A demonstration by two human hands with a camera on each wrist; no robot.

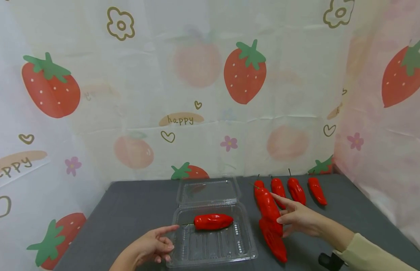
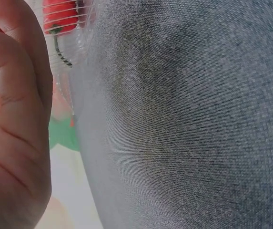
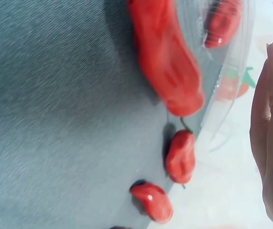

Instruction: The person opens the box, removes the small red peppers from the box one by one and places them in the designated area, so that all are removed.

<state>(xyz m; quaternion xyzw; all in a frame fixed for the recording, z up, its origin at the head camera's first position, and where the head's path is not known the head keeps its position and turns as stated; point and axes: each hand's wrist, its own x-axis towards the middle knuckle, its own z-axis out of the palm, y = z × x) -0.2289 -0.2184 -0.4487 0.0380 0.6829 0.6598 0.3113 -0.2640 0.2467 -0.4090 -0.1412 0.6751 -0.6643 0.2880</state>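
A clear plastic clamshell container (image 1: pixel 245 241) lies open on the grey table, its lid flat behind it. One red pepper (image 1: pixel 213 221) lies inside near the back. My left hand (image 1: pixel 162 241) rests at the container's left rim, index finger stretched out to touch it, holding nothing. My right hand (image 1: pixel 281 209) reaches with straight fingers to a long red pepper (image 1: pixel 266 205) just right of the container, touching or nearly touching it. The right wrist view shows that pepper (image 3: pixel 167 62) blurred beside the container (image 3: pixel 231 71), with my right hand (image 3: pixel 269 133) open and apart from it.
Another red pepper (image 1: pixel 275 242) lies in front of the long one. Three more peppers (image 1: pixel 296 190) stand in a row at the back right. Strawberry-print curtains close in the table at the back and on both sides. A black object (image 1: pixel 328 261) sits under my right sleeve.
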